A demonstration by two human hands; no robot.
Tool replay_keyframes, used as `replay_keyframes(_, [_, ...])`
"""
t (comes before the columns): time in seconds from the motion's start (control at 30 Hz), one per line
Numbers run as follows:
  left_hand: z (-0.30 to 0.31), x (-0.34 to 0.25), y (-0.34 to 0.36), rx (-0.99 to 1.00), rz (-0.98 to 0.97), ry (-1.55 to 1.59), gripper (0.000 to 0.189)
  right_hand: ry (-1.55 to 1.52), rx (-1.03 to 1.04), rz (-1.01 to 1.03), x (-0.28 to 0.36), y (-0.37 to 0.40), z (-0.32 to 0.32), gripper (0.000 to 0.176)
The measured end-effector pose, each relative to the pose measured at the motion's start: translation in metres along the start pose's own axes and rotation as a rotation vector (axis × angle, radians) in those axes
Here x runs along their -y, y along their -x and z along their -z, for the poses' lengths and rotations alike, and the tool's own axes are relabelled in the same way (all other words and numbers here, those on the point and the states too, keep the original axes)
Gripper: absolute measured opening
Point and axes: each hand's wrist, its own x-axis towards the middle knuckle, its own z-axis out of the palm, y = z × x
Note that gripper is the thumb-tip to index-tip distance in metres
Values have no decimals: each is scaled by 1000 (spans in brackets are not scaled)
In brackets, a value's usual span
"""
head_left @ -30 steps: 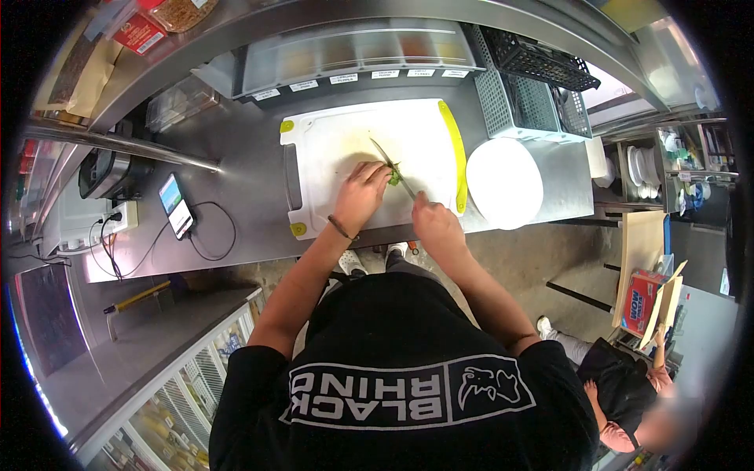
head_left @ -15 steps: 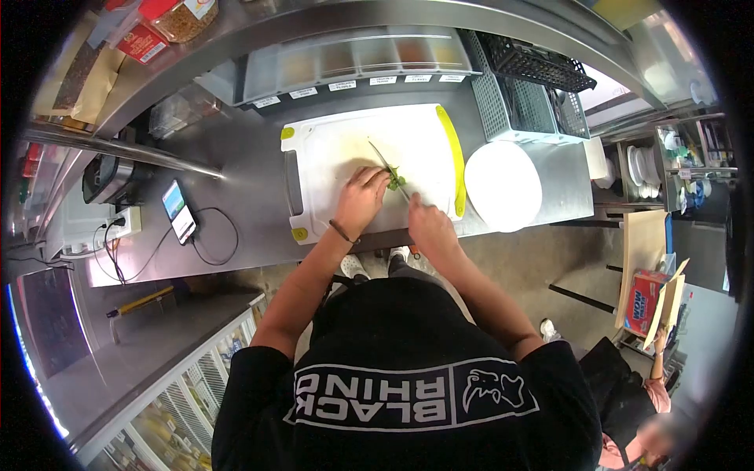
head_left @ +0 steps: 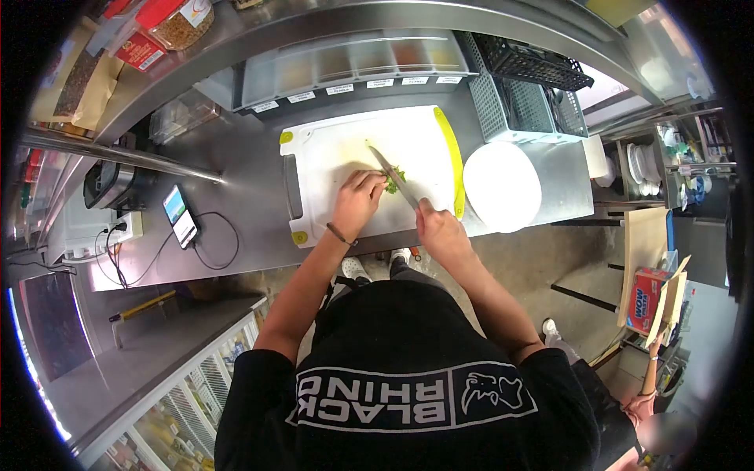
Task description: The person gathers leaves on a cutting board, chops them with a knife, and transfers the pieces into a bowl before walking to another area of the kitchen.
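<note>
A white cutting board (head_left: 326, 157) with yellow-green edges lies on the steel counter in front of me. Small green herb leaves (head_left: 396, 182) rest near its middle. My right hand (head_left: 441, 230) is closed round the handle of a knife (head_left: 395, 176), whose blade slants up and left across the herbs. Beside the blade, my left hand (head_left: 360, 198) has its fingers curled down at the left side of the herbs, with the fingertips pressing on them. What exactly lies under those fingertips is partly hidden.
White plates (head_left: 503, 187) stand right of the board. Behind it is a lidded, labelled ingredient bin (head_left: 353, 63); grey baskets (head_left: 518, 102) sit back right. A phone (head_left: 180, 217) with a cable lies left. Another person holds a cardboard box (head_left: 670, 302) at far right.
My right hand has shifted slightly right and down, and the knife's broad blade now shows over the herbs. My left hand has barely moved. The person at right has moved a little.
</note>
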Motion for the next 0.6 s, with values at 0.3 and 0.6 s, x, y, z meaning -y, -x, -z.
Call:
replay_keyframes(0.3, [-2,3,1,26,14,9,10,248,85,47,6,4,-4,31])
replay_keyframes(0.6, [0,-3,0,30,5,-30,12,115,-9,68,10,-20,-28,30])
